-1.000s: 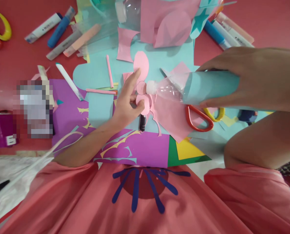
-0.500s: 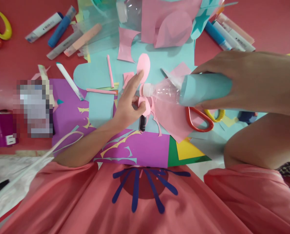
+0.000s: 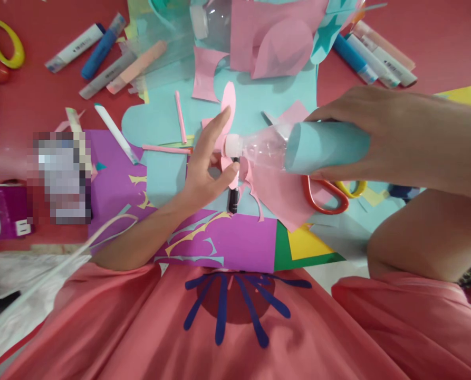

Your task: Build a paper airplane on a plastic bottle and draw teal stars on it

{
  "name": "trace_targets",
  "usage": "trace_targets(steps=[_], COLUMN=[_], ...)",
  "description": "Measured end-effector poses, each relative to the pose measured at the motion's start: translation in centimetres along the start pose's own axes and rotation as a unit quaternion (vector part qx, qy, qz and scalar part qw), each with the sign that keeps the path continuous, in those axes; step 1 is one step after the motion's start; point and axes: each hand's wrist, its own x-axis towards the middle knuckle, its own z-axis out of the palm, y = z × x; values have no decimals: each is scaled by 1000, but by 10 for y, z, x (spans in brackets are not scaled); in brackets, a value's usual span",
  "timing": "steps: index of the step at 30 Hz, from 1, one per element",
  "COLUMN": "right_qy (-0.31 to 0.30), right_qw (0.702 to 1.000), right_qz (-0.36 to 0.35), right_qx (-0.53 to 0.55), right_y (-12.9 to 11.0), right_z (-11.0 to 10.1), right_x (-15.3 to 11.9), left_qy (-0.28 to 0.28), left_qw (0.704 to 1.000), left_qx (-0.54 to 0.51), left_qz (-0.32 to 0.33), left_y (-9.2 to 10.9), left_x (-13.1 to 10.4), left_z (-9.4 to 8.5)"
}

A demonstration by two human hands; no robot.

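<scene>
Base: Nearest first. What do you see?

Remote: Coral shirt (image 3: 140, 322) along my bottom edge, dark-blue strokes on its front. Beyond it, purple paper (image 3: 255, 237) strewn with thin yellow and light-blue offcuts; to its right a green sheet (image 3: 282, 253) with a yellow sheet (image 3: 306, 243) over it.

Base: Hands?

Remote: Left hand (image 3: 204, 169): forefinger and thumb apart, fingertips on two lobes of a pink paper cutout (image 3: 229, 97), which I see nearly edge-on. Right hand (image 3: 385, 134): curled from above around the light-blue paper sleeve (image 3: 330, 148) of a clear plastic bottle (image 3: 261, 150), a firm, rounded grip. Bottle lies level, neck toward the left hand.

Base: Does the white cap (image 3: 232, 145) meet the cutout?

Remote: Cap overlaps its middle from where I look; contact, I cannot tell. Black pen-like tube (image 3: 233, 201) just below the thumb. Scissors with a red and a yellow loop (image 3: 308, 194) below the bottle, beside a pink sheet (image 3: 277, 190).

Base: Farther out?

Remote: Two pink strips (image 3: 181, 116) left of the cutout. Markers (image 3: 136, 68) in a loose group at upper left, more markers (image 3: 356, 59) at upper right. Farthest, a second clear bottle (image 3: 219, 21) next to folded pink paper (image 3: 275, 26), all on a red tabletop (image 3: 436, 31).
</scene>
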Motion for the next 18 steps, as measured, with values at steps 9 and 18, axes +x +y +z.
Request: trace_targets(steps=[9,18], right_qy=[67,-1], right_qw=[992,991], right_qz=[-103,-83], right_qx=[34,106], right_y=[-4,-6], right_z=[29,48], right_x=[-47,-42], left_qy=[11,-103], left_qw=[951,868], left_qx=[-222,-349], left_qz=[-213,-337], left_y=[4,9], left_x=[7,10], left_z=[-12,-14])
